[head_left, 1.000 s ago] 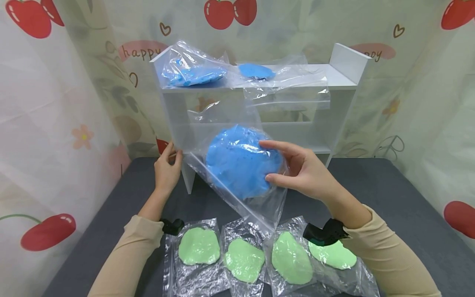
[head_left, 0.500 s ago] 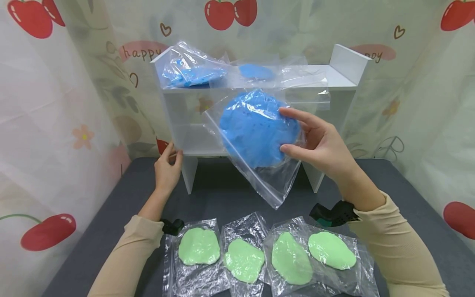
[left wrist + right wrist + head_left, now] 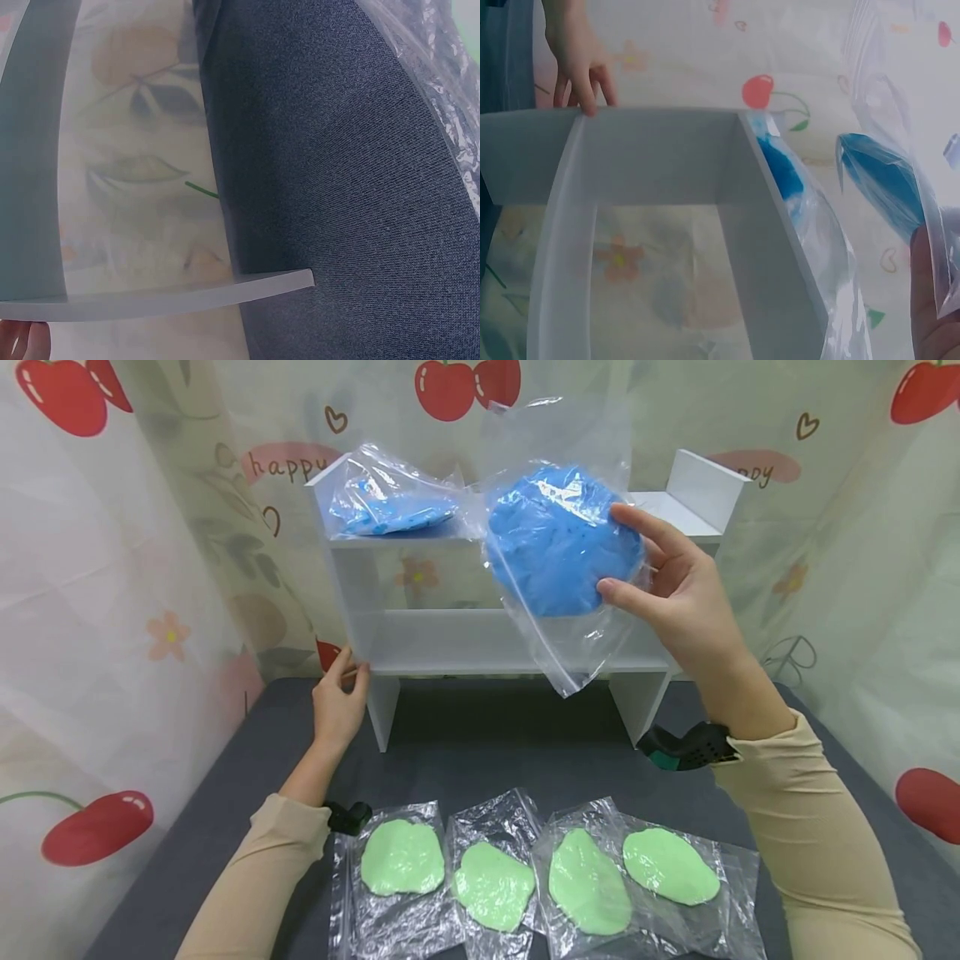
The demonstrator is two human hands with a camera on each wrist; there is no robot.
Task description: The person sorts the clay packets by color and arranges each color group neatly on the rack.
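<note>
My right hand pinches a clear zip bag between thumb and fingers. Inside is a flat, round blue lump of soft clay or slime. The bag is raised in front of the top board of a white shelf unit. My left hand rests its fingertips on the unit's left side panel. On the top board at the left lies another blue-filled bag. In the right wrist view the held lump appears beside the shelf top, with the left hand at the far side panel.
Several clear bags with flat green lumps lie in a row on the dark table in front. The shelf has a raised right end panel. A printed cloth hangs around the table.
My right hand has lifted the blue bag up and to the right, from before the lower shelf to the top board, where it covers another blue bag. The left hand stays put.
</note>
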